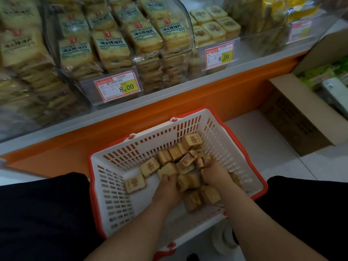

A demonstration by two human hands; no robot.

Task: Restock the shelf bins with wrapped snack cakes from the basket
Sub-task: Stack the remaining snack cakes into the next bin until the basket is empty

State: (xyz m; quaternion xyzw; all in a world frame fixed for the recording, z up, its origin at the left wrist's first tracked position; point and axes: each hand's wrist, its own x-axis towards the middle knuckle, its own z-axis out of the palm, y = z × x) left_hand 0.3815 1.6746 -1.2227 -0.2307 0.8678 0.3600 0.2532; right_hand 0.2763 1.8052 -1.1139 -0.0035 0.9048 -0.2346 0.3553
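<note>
A white basket with a red rim (pixel 111 187) stands on the floor between my knees, holding several square wrapped snack cakes (pixel 149 166). Both of my hands reach down into the pile. My left hand (pixel 166 191) has its fingers curled down among the cakes at the middle. My right hand (pixel 215 173) digs into the cakes at the right, fingers bent round some of them. The fingertips of both hands are hidden by the cakes. A clear shelf bin (pixel 216 40) above holds matching square cakes (pixel 213 28).
Clear bins of larger wrapped toast packs (pixel 111 48) fill the shelf at left, with price tags (pixel 117 87) reading 8.00. An orange shelf base (pixel 169 113) runs behind the basket. An open cardboard box (pixel 293 113) stands on the floor at right.
</note>
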